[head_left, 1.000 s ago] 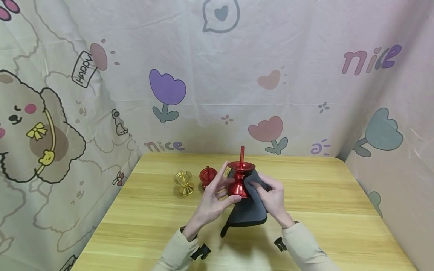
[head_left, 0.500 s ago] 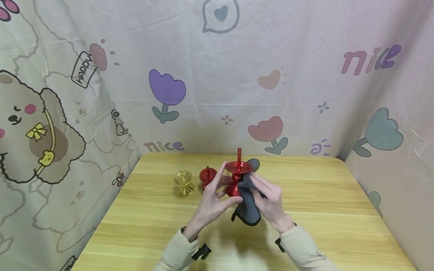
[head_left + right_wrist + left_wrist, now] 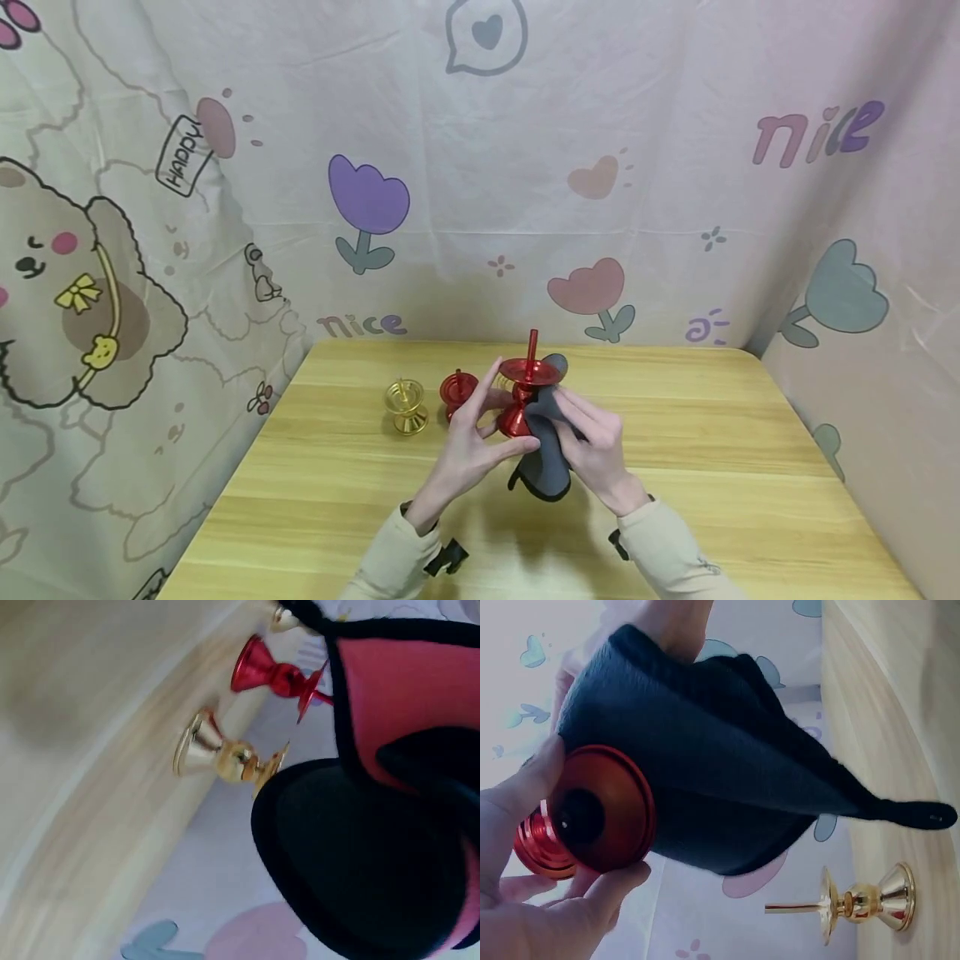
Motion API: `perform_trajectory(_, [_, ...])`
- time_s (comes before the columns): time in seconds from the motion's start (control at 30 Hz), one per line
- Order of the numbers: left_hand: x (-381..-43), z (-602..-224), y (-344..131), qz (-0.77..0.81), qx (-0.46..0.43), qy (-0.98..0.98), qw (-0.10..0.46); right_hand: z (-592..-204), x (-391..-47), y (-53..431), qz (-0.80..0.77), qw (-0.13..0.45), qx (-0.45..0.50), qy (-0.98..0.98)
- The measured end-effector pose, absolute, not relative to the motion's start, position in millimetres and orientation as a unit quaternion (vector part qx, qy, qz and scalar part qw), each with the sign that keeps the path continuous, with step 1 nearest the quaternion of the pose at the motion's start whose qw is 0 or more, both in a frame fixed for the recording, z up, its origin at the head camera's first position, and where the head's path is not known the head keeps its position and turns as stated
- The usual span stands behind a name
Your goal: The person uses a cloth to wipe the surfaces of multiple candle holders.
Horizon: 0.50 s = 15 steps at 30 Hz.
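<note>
My left hand (image 3: 467,446) holds a red metallic candle holder (image 3: 516,418) upright above the table, thumb and fingers at its base. The holder has a shallow dish with a thin spike on top. In the left wrist view its round base (image 3: 626,806) faces the camera. My right hand (image 3: 600,442) pinches a folded grey cloth (image 3: 551,471) with black edging and a loop, touching the holder's right side. In the right wrist view the cloth's pinkish-red side (image 3: 405,690) shows, and the right hand is out of sight there.
A gold candle holder (image 3: 406,407) and a smaller red one (image 3: 458,388) stand on the wooden table (image 3: 315,483), left of the hands. The right wrist view shows another gold holder (image 3: 201,746), mostly hidden from the head view. Printed cloth (image 3: 465,167) hangs behind the table.
The right hand has shifted the cloth across the holder's side, and the cloth now hangs narrower with one end showing behind the dish. The holder has moved slightly left.
</note>
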<state>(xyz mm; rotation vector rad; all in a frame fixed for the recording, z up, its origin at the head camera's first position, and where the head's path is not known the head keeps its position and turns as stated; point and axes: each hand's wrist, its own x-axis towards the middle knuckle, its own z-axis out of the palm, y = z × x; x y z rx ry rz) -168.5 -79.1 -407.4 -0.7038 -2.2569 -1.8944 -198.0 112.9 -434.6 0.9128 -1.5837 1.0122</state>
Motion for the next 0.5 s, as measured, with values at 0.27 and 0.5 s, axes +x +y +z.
perform_trajectory(0.27, [-168.5,-408.3,-85.7,-0.639,-0.274,-0.717,0.044,-430.4,-197.1,116.0,0.542,0.389,0.359,-0.653])
perform_trajectory(0.5, [-168.8,-410.1,-85.0,-0.650,-0.266,-0.712,0.000,-431.6,-197.3,118.4,0.588,0.345,0.344,-0.646])
